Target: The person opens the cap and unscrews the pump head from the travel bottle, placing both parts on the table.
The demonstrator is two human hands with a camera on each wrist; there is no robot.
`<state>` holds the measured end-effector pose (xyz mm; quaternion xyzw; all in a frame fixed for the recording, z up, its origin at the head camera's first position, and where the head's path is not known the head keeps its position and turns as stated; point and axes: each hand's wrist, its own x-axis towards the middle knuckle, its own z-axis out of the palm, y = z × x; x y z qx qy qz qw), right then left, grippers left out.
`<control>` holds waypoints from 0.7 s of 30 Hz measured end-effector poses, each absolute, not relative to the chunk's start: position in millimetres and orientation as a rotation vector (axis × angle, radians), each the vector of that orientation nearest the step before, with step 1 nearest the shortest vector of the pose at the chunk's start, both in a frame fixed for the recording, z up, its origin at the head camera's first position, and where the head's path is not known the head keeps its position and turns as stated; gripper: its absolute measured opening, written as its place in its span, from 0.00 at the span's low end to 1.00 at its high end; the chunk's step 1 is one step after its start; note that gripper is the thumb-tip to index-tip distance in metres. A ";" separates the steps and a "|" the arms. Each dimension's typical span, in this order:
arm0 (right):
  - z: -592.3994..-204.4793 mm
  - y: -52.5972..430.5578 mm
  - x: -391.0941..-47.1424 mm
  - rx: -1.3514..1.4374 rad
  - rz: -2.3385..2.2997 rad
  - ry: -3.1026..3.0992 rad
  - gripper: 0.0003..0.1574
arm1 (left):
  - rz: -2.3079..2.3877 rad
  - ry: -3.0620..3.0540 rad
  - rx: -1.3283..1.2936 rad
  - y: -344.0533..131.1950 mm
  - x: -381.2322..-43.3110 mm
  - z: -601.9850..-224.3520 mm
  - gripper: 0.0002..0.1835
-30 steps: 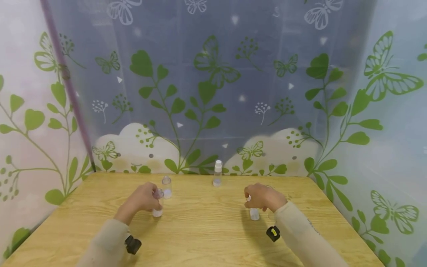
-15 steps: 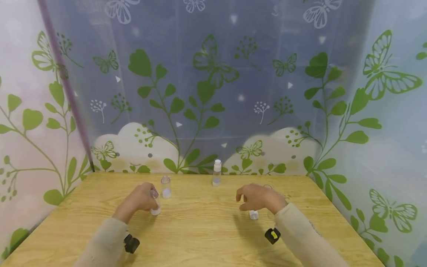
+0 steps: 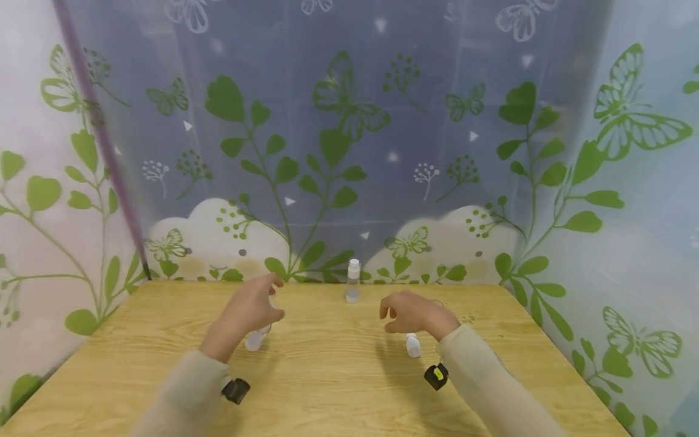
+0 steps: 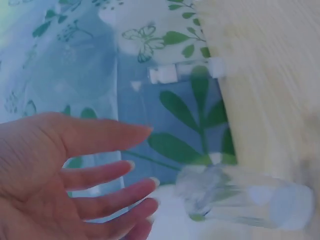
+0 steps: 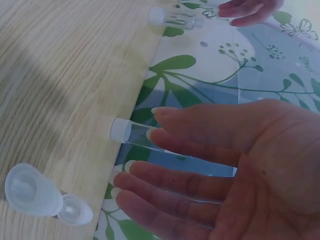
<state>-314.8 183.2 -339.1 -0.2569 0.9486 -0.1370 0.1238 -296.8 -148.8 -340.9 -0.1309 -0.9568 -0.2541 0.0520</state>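
Observation:
My left hand (image 3: 246, 312) holds nothing; its fingers are spread and partly bent above a clear bottle (image 3: 254, 340) with a white base. Another clear bottle, farther back, is mostly hidden behind that hand. In the left wrist view a clear bottle (image 4: 245, 200) lies just beyond the fingertips. My right hand (image 3: 412, 312) hovers with loosely bent fingers and nothing in them. Below it is a white cap-like piece (image 3: 413, 346). The right wrist view has two white pieces there, a larger one (image 5: 32, 192) and a smaller one (image 5: 75, 210), side by side.
A clear bottle with a white top (image 3: 352, 282) stands upright near the back edge of the wooden table (image 3: 327, 376). Patterned curtains (image 3: 306, 152) enclose the table at the back and sides. A thin clear rim (image 3: 437, 302) shows behind my right hand.
My left hand has let go of the front-left bottle and moved up and right, fingers opening. The right hand has released the white piece and shifted slightly left and up.

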 end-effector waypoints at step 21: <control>-342.8 188.0 -321.9 -0.653 -0.341 2.756 0.13 | -0.622 -3.271 -0.619 -114.8 -294.7 -388.7 0.29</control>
